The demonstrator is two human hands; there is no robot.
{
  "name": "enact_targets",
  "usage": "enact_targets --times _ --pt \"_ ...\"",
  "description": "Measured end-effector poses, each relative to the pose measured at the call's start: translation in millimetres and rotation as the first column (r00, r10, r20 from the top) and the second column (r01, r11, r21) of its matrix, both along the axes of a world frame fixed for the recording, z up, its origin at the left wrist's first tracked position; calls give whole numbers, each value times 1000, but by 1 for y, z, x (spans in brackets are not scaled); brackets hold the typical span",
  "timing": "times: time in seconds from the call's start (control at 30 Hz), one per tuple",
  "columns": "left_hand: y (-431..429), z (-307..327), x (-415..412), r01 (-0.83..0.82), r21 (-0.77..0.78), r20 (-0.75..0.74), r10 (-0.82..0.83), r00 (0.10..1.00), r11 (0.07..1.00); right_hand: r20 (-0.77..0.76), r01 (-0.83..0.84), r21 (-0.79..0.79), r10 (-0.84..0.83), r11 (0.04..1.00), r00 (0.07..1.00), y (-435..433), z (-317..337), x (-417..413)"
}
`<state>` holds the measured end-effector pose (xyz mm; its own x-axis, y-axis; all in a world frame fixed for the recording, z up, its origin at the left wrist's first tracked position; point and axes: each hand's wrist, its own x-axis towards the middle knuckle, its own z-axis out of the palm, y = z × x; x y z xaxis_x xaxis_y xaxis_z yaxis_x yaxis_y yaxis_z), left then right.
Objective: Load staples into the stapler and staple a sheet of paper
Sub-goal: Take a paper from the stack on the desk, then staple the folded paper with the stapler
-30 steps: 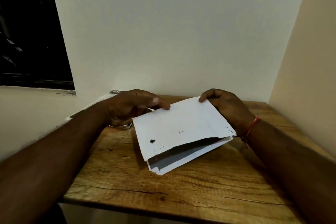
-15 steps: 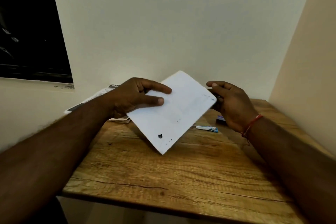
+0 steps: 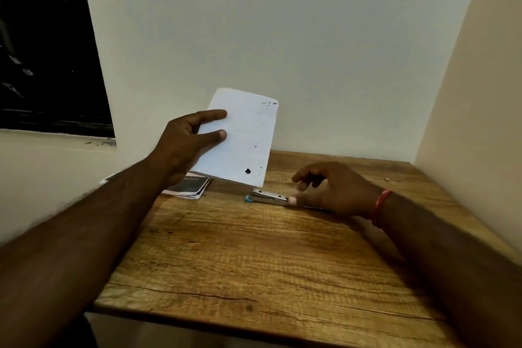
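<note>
Left hand point(image 3: 180, 144) holds the folded paper point(image 3: 243, 138) upright at centre frame, above the back of the wooden counter point(image 3: 254, 263); thumb and index finger lie across its near face, the other fingers hidden behind, so it is pinched along its left edge. Paper looks light and limp but the fold gives it some stiffness; it stands without drooping. Dark specks and one blot near its lower right corner. Stapler point(image 3: 268, 197) lies flat on the counter just below the paper's lower edge, centre right of frame: small, metal top, a blue tip at its left end. Right hand point(image 3: 336, 189) rests at its right end, thumb tip touching the metal, the other fingers loosely spread and arched above the counter, closed on nothing. Judgement: stapler is light, rigid, likely slick on its plated top; best taken across its sides near the middle, thumb on top for the press. The paper's free right corner should feed into the mouth. Cannot tell whether staples are loaded. A stack of booklets point(image 3: 187, 186) lies left of centre, under the left wrist
</note>
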<state>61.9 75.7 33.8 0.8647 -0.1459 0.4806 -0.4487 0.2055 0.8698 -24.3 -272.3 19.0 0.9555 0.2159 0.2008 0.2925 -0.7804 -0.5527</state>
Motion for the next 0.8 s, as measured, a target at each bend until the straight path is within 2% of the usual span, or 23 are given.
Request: enact_targets --times 0.17,0.37,0.47,0.63,0.7,0.8 --pt "6 0 7 -110 -48 -7 110 994 993 -47 -4 -157 -3 988 999 -6 7 0" --pt "6 -3 9 -97 -16 -25 96 995 995 -229 26 -277 -92 961 969 -42 33 -8" --pt "3 -4 7 -84 6 -20 84 996 996 -214 46 -317 -119 947 970 -47 38 -10" --pt "2 -4 6 -99 23 -20 100 995 995 -198 -15 -363 -61 932 978 -38 37 -11" --pt "2 -3 4 -110 26 -22 111 994 994 -205 -41 -322 -27 946 978 -37 37 -10" --pt "1 -3 2 -127 32 -24 128 991 991 -278 -50 -94 22 994 960 -37 37 -9"
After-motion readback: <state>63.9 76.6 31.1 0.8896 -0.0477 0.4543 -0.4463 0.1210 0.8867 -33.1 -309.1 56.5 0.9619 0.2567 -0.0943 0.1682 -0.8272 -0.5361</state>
